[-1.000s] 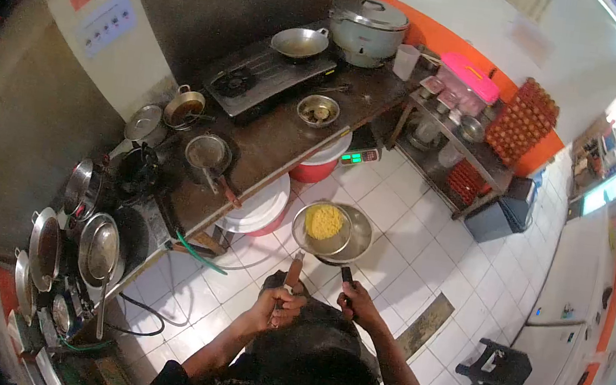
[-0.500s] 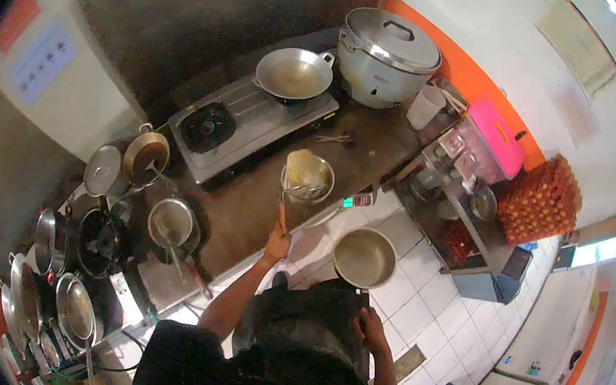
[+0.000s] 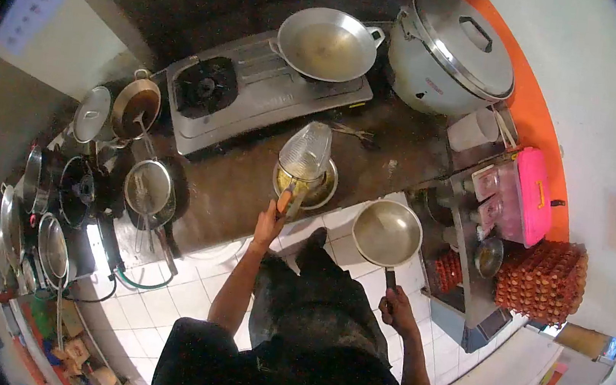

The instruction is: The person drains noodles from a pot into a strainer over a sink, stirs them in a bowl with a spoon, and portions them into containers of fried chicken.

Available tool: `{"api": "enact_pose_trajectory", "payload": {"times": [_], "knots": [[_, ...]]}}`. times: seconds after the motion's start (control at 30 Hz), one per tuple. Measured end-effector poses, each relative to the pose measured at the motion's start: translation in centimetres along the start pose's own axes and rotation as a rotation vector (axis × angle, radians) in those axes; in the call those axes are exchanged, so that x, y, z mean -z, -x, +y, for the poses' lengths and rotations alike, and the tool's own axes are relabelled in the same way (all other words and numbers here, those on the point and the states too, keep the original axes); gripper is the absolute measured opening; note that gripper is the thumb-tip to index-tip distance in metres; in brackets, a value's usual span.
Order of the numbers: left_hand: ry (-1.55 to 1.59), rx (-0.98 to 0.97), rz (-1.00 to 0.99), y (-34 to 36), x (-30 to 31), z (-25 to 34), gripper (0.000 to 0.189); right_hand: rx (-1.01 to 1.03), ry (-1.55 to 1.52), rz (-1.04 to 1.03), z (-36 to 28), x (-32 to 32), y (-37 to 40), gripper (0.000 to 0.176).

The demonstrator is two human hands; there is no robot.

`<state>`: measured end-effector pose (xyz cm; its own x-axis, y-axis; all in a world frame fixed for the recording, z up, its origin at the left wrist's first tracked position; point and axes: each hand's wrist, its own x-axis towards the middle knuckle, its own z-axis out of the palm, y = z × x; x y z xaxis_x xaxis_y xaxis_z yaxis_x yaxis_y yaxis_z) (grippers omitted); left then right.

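Observation:
My left hand (image 3: 268,226) is closed around the orange handle of a wire mesh strainer (image 3: 309,146). The strainer is tipped over a metal bowl (image 3: 332,186) near the counter's front edge. Some yellowish food (image 3: 283,182), perhaps noodles, shows in the bowl, partly hidden by the mesh. In my right hand (image 3: 396,309) is the dark handle of a saucepan (image 3: 387,233). The pan hangs over the floor, just off the counter edge, and its inside looks bare.
A wok (image 3: 327,45) with some liquid sits on the two-burner gas stove (image 3: 265,103). To its right stands a large rice cooker (image 3: 448,56). Stacked egg trays (image 3: 543,281) and a pink-lidded box (image 3: 538,198) are at the right; several pans and strainers crowd the left.
The strainer has turned over above the bowl; the yellowish mass that was in it now shows in the bowl. My right hand and the saucepan have swung outward, and the camera view has shifted.

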<state>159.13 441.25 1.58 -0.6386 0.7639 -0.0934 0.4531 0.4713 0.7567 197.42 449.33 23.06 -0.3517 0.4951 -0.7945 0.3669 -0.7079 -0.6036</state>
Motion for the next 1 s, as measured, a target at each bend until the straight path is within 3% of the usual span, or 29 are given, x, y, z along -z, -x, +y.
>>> {"api": "enact_pose_trajectory", "payload": {"times": [0.07, 0.17, 0.27, 0.3, 0.33, 0.43, 0.47, 0.57, 0.6, 0.63, 0.67, 0.73, 0.8, 0.87, 0.9, 0.93, 0.97, 1.0], "knots": [[0.065, -0.153, 0.141, 0.1, 0.2, 1.5, 0.024, 0.008, 0.019, -0.038, -1.6, 0.3, -0.6, 0.029], [0.217, -0.008, 0.064, -0.1, 0.5, 2.5, 0.025, 0.014, 0.026, -0.066, -2.7, 0.5, -1.9, 0.032], [0.204, -0.05, 0.105, -0.3, -0.1, 2.1, 0.033, 0.0, 0.062, -0.076, -4.0, 0.2, -3.0, 0.028], [0.229, -0.052, 0.085, 0.6, 0.0, 1.4, 0.038, -0.007, 0.065, -0.095, -4.0, -0.1, -3.3, 0.028], [0.159, -0.028, -0.039, 1.0, -2.2, -3.0, 0.047, -0.001, 0.068, -0.097, -4.1, -0.2, -3.7, 0.027], [-0.06, -0.111, 0.101, 3.5, -1.8, -1.9, 0.051, 0.027, 0.106, -0.106, -6.0, -1.4, -4.3, 0.025], [0.09, -0.007, -0.041, 3.5, -0.9, -2.0, 0.055, 0.03, 0.083, -0.113, -6.4, -1.9, -4.4, 0.024], [0.055, -0.016, 0.054, 4.3, -2.4, -3.8, 0.055, 0.053, 0.246, -0.177, -3.4, 0.1, -8.2, 0.023], [0.116, -0.013, 0.069, 4.3, -1.8, -3.6, 0.053, 0.247, 0.363, -0.257, -2.3, 0.9, -9.6, 0.024], [0.178, -0.011, 0.08, 4.1, 0.1, -1.6, 0.052, 0.44, 0.472, -0.336, -4.0, -1.3, -9.5, 0.025], [0.152, 0.138, 0.033, 4.3, 2.0, 0.4, 0.046, 0.11, 0.277, -0.187, -5.8, -3.1, -8.5, 0.028], [0.537, 0.081, 0.235, 2.8, 1.9, -0.8, 0.043, 0.112, 0.235, -0.204, -8.7, -8.3, -9.0, 0.03], [0.678, 0.072, 0.358, 2.3, 7.4, 1.8, 0.039, 0.198, 0.288, -0.186, -9.2, -11.5, -11.0, 0.035], [1.066, 0.419, 0.277, 0.3, 15.6, 4.0, 0.027, 0.232, 0.254, -0.204, -14.2, -19.9, -12.8, 0.036], [1.132, 0.418, 0.378, -1.1, 17.4, 3.1, 0.022, 0.444, 0.514, -0.219, -14.2, -22.4, -16.5, 0.037], [1.134, 0.442, 0.339, -2.2, 20.2, 2.1, 0.023, 0.656, 0.771, -0.227, -13.0, -24.9, -22.5, 0.037], [1.135, 0.466, 0.298, -3.1, 23.5, 1.3, 0.024, 0.852, 0.725, -0.346, -11.9, -27.9, -29.9, 0.039], [1.166, 0.452, 0.27, -4.4, 26.1, 0.9, 0.025, 0.437, 0.43, -0.538, -18.0, -34.5, -25.6, 0.04]]}}
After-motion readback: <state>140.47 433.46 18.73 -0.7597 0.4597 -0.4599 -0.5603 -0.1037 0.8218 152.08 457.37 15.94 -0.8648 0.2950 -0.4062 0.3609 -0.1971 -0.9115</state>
